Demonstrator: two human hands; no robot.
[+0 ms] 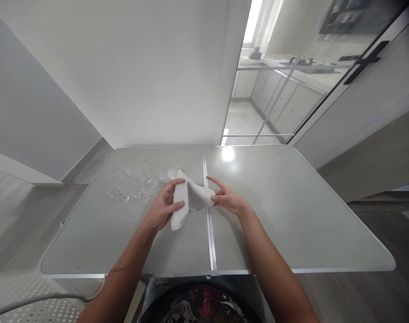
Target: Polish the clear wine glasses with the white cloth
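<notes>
A white cloth (199, 197), partly folded, is held in both hands a little above the table, near the table's middle seam. My left hand (164, 206) grips its left part, with the thumb on the near face and the fingers behind; one folded end hangs below the thumb. At the cloth's right end, my right hand (229, 198) pinches the tip between thumb and fingers, while its index finger is stretched out. Clear, shiny patches that look like spilled water (133, 184) lie on the table left of my left hand.
The pale grey folding table (292, 215) has a metal edge and a metal seam (209, 229). A white wall (157, 80) stands behind it, with a glass door (268, 103) at the right. A grey cable (49, 296) crosses a perforated white surface at lower left.
</notes>
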